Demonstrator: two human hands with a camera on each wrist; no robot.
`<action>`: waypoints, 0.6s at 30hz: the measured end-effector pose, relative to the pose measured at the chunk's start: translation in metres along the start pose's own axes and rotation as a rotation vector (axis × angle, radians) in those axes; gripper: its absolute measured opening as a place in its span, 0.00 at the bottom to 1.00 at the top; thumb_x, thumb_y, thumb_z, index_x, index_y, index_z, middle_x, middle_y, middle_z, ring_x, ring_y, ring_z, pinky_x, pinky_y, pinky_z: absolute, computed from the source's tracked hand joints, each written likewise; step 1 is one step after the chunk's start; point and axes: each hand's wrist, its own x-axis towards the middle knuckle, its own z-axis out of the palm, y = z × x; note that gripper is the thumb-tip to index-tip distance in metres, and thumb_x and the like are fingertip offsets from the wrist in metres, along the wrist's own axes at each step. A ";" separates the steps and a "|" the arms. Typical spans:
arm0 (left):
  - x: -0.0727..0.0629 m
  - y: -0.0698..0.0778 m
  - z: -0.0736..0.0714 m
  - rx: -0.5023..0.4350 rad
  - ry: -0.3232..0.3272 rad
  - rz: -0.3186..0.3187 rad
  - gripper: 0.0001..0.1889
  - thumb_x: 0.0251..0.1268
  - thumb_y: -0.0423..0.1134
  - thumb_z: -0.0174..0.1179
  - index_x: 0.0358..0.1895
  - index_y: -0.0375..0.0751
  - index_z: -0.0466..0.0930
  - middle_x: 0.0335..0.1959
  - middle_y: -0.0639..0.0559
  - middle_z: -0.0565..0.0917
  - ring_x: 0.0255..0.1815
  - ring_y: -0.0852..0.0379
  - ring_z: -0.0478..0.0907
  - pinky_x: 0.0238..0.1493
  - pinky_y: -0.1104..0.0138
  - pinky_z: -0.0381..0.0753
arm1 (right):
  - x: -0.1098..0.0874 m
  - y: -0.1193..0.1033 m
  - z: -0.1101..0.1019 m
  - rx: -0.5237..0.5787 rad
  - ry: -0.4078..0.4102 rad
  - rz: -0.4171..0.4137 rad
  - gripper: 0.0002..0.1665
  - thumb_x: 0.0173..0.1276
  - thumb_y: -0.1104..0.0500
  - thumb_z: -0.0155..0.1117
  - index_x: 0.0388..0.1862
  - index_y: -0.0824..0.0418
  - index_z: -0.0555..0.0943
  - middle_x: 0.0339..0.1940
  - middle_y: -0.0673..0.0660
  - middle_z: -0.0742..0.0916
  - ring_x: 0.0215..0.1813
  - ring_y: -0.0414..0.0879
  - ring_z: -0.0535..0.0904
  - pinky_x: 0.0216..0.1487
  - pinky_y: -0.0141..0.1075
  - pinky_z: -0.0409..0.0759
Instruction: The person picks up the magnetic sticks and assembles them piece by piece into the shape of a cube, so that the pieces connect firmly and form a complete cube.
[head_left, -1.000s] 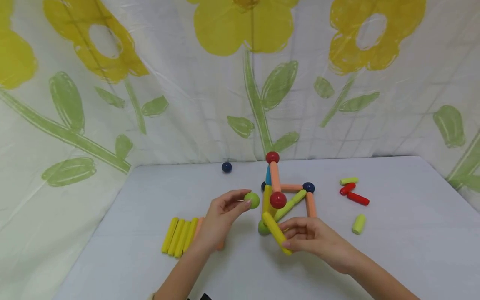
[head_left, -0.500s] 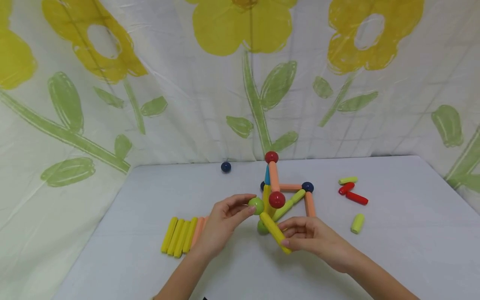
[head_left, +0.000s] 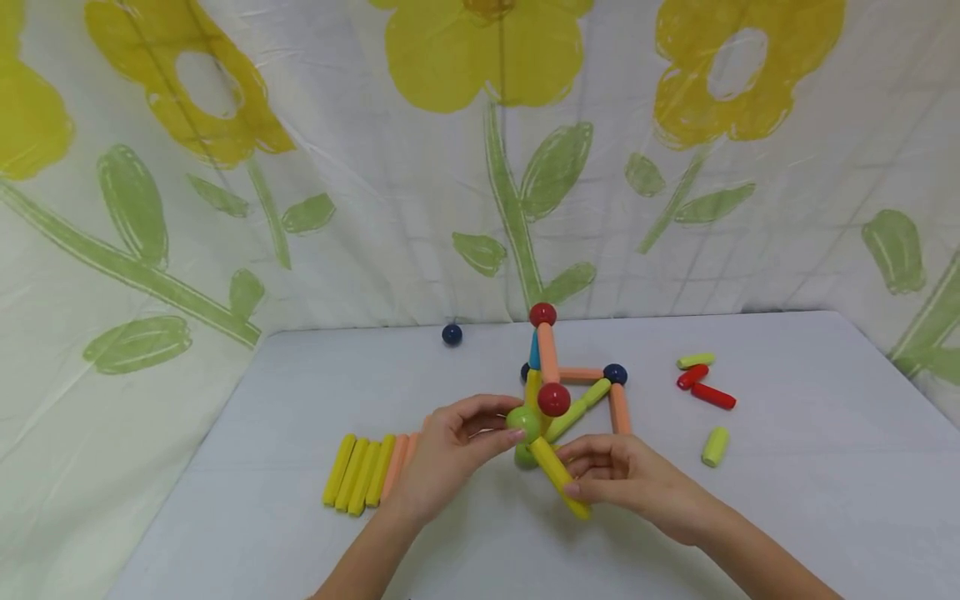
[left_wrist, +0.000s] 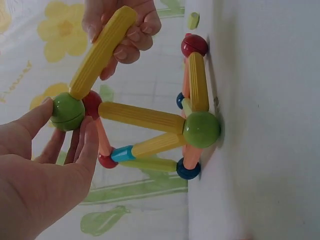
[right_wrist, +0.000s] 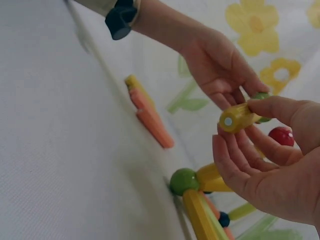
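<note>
My left hand [head_left: 457, 450] pinches a light green ball [head_left: 523, 424] between thumb and fingers. A yellow ribbed rod [head_left: 559, 478] slants down from that ball, its upper end touching it, and my right hand [head_left: 637, 483] grips the rod near its lower end. Just behind the hands stands a frame of rods and balls, with a red ball [head_left: 553, 400] at its near top, a salmon rod [head_left: 549, 354] and a dark blue ball [head_left: 615, 374] at a corner. In the left wrist view another green ball [left_wrist: 202, 129] sits at the frame's base, joined to yellow rods.
Several yellow rods [head_left: 360, 475] lie side by side at left, with salmon rods [head_left: 395, 467] beside them, partly behind my left hand. A loose dark blue ball [head_left: 452, 334] lies at the back. Short red rods [head_left: 713, 396] and a short green rod [head_left: 716, 447] lie at right.
My left hand has brought the green ball right and slightly down until it meets the yellow rod's upper end. The right hand is nearly still; the rod has shifted slightly down and right.
</note>
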 end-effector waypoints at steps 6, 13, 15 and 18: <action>-0.005 -0.002 0.013 -0.032 -0.061 0.111 0.19 0.69 0.28 0.69 0.61 0.30 0.82 0.59 0.38 0.84 0.56 0.53 0.84 0.58 0.67 0.85 | -0.002 -0.001 0.001 -0.046 -0.003 -0.048 0.25 0.79 0.60 0.65 0.67 0.75 0.75 0.55 0.63 0.87 0.51 0.45 0.85 0.55 0.31 0.85; -0.005 -0.003 0.017 -0.035 -0.079 0.117 0.20 0.69 0.29 0.70 0.62 0.31 0.82 0.60 0.38 0.84 0.58 0.50 0.84 0.59 0.66 0.85 | -0.003 -0.003 0.000 -0.119 0.023 -0.087 0.22 0.78 0.63 0.65 0.63 0.75 0.77 0.53 0.60 0.87 0.50 0.46 0.85 0.53 0.31 0.86; -0.004 -0.002 0.015 -0.027 -0.061 0.122 0.19 0.70 0.30 0.69 0.62 0.31 0.82 0.60 0.37 0.84 0.58 0.48 0.84 0.58 0.67 0.85 | -0.003 -0.004 -0.001 -0.132 0.040 -0.087 0.22 0.77 0.62 0.66 0.63 0.75 0.77 0.53 0.61 0.87 0.50 0.46 0.86 0.53 0.31 0.86; 0.000 -0.001 0.012 -0.002 -0.012 0.118 0.17 0.73 0.32 0.68 0.61 0.32 0.83 0.59 0.38 0.85 0.58 0.48 0.84 0.58 0.68 0.85 | -0.005 -0.006 -0.005 -0.149 0.069 -0.078 0.23 0.77 0.62 0.67 0.64 0.74 0.76 0.55 0.63 0.87 0.51 0.46 0.86 0.54 0.31 0.86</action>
